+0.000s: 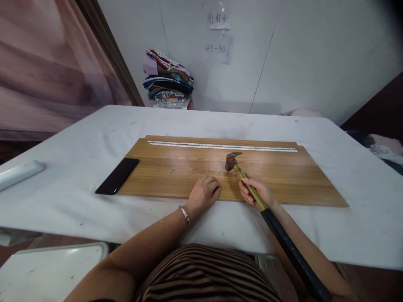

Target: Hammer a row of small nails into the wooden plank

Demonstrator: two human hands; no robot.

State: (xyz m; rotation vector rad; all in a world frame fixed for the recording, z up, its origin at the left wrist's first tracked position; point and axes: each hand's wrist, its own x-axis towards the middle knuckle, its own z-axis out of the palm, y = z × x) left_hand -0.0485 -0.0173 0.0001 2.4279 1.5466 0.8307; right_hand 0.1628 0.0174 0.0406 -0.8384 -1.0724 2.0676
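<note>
Soft, even indoor light comes from overhead, making the white table [78, 138] bright and laying a pale sheen on the wooden board [283, 184] near centre. Shadows are faint and short. Wide-angle distortion bows the edges at 3 and 9 o'clock; the 1 o'clock corner darkens. The hammer [283, 238] grip at 5 o'clock looks stretched and soft.

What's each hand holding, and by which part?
Right hand grips the hammer on the yellowish upper handle, just below the head, above the black grip. Left hand rests curled on the wooden board; nothing visible in it.
</note>
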